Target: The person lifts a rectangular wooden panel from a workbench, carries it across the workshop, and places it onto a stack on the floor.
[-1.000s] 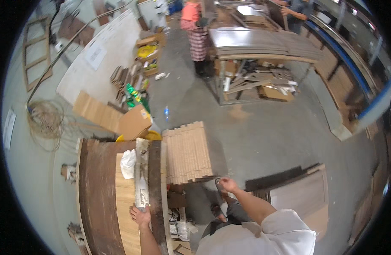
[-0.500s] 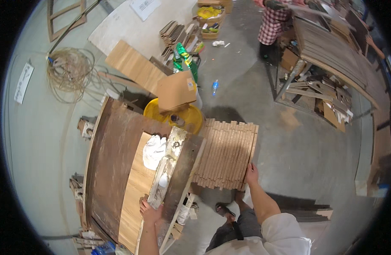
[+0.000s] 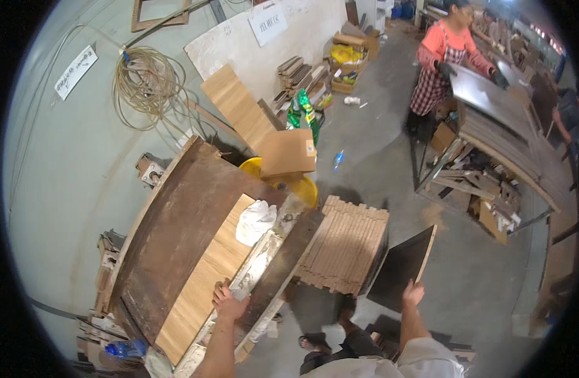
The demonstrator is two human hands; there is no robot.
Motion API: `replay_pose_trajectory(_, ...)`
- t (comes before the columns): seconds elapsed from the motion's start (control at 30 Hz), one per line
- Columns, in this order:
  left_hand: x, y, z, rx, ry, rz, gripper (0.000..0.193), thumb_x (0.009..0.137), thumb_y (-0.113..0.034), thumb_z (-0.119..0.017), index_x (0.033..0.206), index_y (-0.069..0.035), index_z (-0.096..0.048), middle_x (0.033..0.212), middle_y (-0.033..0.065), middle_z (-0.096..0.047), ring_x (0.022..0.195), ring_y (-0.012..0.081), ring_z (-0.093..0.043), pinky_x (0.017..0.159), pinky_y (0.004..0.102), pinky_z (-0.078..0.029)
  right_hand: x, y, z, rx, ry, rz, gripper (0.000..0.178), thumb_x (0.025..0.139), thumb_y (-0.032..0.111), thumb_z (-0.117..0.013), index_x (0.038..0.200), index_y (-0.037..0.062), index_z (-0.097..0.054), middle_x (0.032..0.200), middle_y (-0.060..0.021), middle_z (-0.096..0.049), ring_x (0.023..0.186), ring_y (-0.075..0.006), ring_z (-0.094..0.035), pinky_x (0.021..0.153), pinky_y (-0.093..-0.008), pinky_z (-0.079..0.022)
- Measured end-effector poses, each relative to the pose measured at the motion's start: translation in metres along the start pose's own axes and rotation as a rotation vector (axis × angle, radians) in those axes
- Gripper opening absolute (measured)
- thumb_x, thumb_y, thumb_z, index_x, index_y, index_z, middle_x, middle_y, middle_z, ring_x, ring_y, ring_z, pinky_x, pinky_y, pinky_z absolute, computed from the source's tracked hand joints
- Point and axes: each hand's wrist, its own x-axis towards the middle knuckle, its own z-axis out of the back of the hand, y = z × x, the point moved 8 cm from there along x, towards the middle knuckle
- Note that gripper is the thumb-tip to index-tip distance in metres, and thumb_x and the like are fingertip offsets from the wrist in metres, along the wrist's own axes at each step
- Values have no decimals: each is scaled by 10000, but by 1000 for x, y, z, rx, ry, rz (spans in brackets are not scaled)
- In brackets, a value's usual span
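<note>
My right hand (image 3: 413, 293) grips the near end of a dark thin board (image 3: 400, 268) with a pale edge, which stands tilted on its side just right of the stack of boards (image 3: 343, 249). The stack shows its brown edges upward. My left hand (image 3: 229, 303), fingers apart, rests on the near part of a light wood-grain plank (image 3: 204, 283) and the worn rail (image 3: 255, 261) beside it. That plank lies on a brown worktable (image 3: 170, 220). A crumpled white cloth (image 3: 256, 222) sits on the plank's far half.
Past the worktable stand a yellow bin (image 3: 307, 189) and a cardboard box (image 3: 288, 153). A plastic bottle (image 3: 338, 160) lies on the floor. At the far right, a person in a checked apron (image 3: 431, 82) handles a dark panel (image 3: 481, 94) at another table.
My right hand has drawn the dark board away from the stack's right side, toward the right. My left hand stays at the plank and rail. The view has shifted, showing more of the other person.
</note>
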Motion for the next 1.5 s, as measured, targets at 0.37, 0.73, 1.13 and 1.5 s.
replay_pose_trajectory(0.37, -15, 15, -3, -305, -76, -224, 993, 742, -545, -709, 1493, -114, -221, 1556, 237, -125, 1448, 407, -70, 1157, 564, -112, -149, 56, 286, 459, -137, 483, 189, 880, 138, -646, 940, -41, -631, 686, -126, -605, 630, -142, -525, 609, -312, -453)
replay_pose_trajectory(0.73, -120, 33, 16, -1476, -29, -428, 516, 923, -269, -624, 1357, -31, -480, 1429, 194, -431, 1332, 299, -423, 1095, 376, -330, -294, 59, 400, 1162, -259, 617, 237, 905, 147, -632, 1026, -52, -588, 868, -47, -589, 780, -131, -518, 688, -286, -433)
replay_pose_trajectory(1.13, -120, 337, 113, -2872, -314, -333, 892, 895, -667, -435, 1453, 16, -298, 1381, 192, -494, 1295, 346, -441, 1108, 468, -310, -339, 216, 228, 1187, 565, 736, 605, 928, 160, -625, 1420, -77, -365, 1304, -170, -544, 1136, -223, -548, 980, -334, -416)
replay_pose_trajectory(1.5, -152, 526, -36, -1769, -170, 692, 603, 984, -471, -449, 1323, 23, -520, 1324, 135, -563, 1225, 245, -521, 1035, 363, -384, -445, 449, -36, 467, 1269, 949, 536, 915, 90, -622, 1395, -50, -427, 1211, -122, -611, 1070, -159, -578, 922, -283, -453)
